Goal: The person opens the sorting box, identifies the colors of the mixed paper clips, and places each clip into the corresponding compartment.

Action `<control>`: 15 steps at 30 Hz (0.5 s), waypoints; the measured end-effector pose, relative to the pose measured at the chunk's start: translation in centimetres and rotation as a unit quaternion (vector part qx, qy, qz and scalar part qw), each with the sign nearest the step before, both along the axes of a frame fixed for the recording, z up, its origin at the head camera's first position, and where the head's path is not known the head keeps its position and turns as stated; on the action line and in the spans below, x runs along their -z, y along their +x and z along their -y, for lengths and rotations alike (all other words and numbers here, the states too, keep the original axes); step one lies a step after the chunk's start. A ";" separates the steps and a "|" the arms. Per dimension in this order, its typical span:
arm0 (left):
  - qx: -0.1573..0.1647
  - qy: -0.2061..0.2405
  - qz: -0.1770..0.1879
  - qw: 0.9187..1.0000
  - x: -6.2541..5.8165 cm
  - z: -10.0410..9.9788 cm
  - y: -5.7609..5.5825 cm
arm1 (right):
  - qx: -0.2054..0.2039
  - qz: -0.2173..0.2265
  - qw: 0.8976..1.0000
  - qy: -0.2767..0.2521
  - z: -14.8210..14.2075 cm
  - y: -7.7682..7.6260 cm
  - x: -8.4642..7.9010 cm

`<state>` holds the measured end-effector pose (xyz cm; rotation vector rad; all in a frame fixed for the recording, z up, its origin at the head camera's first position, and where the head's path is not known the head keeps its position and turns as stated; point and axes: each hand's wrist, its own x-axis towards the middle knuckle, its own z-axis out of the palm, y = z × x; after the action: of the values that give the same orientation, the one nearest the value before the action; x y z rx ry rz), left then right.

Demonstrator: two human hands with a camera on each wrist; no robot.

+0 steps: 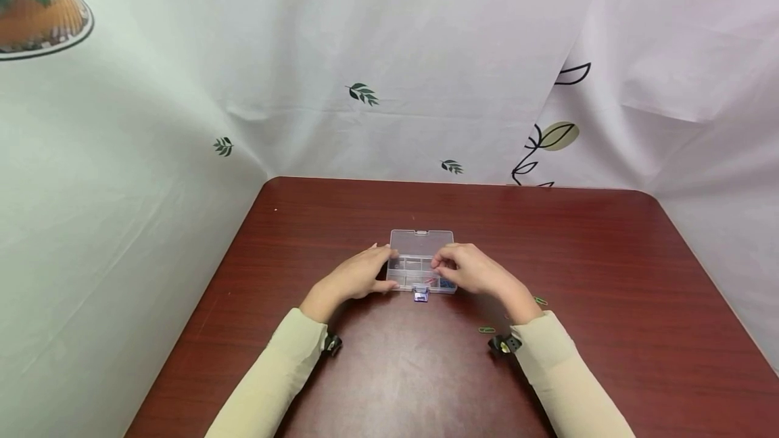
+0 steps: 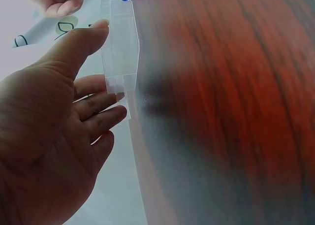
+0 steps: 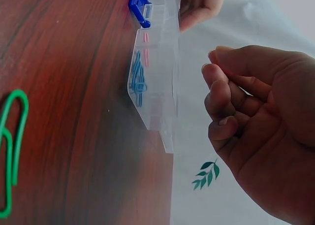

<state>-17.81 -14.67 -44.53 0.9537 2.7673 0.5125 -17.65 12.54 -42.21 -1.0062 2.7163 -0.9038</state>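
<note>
The compartment box (image 1: 414,279) sits on the counter (image 1: 395,363), lid back, exposing blue paper clips (image 3: 139,82). The left hand (image 1: 359,272), fingers loosely extended, flanks its left end, apparently steadying; the right hand (image 1: 475,269) curls above, thumb against forefinger, nothing visible pinched.

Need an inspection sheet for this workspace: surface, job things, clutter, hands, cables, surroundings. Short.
Surface: brown table, wood grain, glare near the front.
Job's things: clear box, lid raised, blue latch at front; blue clips in its front right compartment, pink clips beside them; two green clips loose on the table.
Clutter: white speck, far left.
Left hand: at the box's left end, thumb toward the front.
Right hand: fingers curled above the box's right side; can't tell if holding anything.
Cables: nothing seen.
Surroundings: white curtain, leaf prints.
</note>
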 end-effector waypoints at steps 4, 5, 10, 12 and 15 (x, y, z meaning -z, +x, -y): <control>-0.004 -0.004 0.003 1.000 0.1 0.0 -0.1 | 0.001 0.007 1.000 0.010 -0.5 0.1 -0.2; -0.004 -0.005 0.003 1.000 0.2 0.0 -0.1 | 0.003 0.010 1.000 0.012 -0.6 0.1 -0.2; -0.003 -0.007 0.005 1.000 0.2 0.0 -0.1 | 0.010 0.016 1.000 0.018 -1.6 0.4 -0.6; -0.002 -0.007 0.004 1.000 0.2 0.0 -0.1 | 0.011 0.014 1.000 0.019 -2.1 0.4 -0.6; -0.002 -0.009 0.004 1.000 0.1 0.1 -0.1 | 0.017 0.016 1.000 0.021 -2.8 0.5 -0.6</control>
<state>-17.86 -14.73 -44.67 0.9405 2.7626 0.4894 -17.11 15.38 -41.60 -0.9326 2.7225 -0.8566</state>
